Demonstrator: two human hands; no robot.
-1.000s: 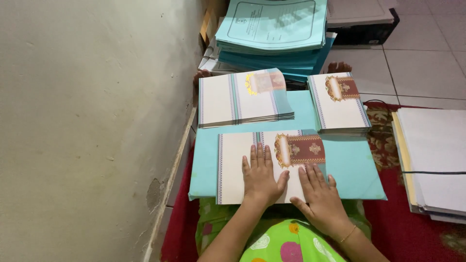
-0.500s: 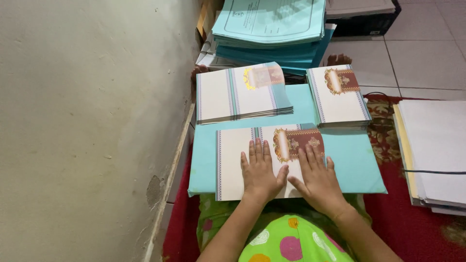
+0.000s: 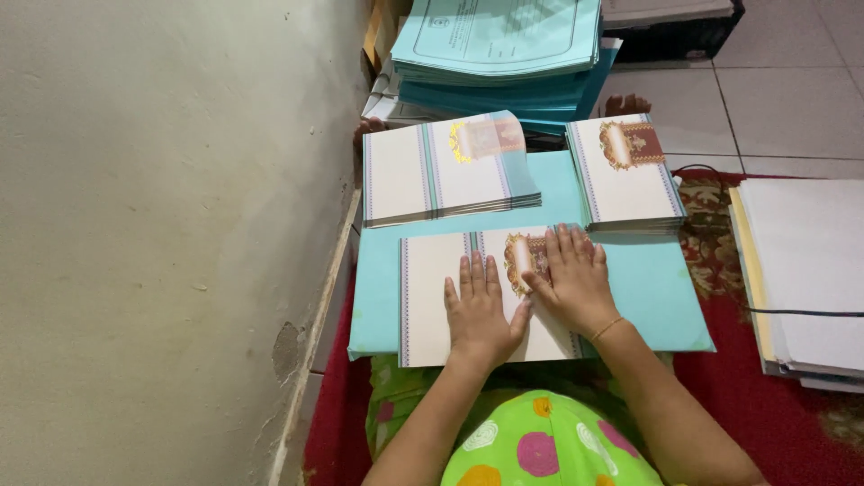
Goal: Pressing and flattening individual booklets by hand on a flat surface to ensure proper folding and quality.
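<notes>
On the teal board [image 3: 378, 297], a card [image 3: 432, 297] is pressed flat under the left hand [image 3: 481, 310] and right hand [image 3: 571, 283], palms open, nothing grasped. Two stacks [image 3: 450, 171] behind are judged finished; this card is not yet added.

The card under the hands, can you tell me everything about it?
The card is a cream paper sheet lying flat on a light blue folder. Thin striped bands run down its left edge and middle, and a gold and dark red ornament sits near the top right, partly covered. The left hand and right hand both press on it, palms down, fingers spread. Its bottom right part is hidden.
</notes>
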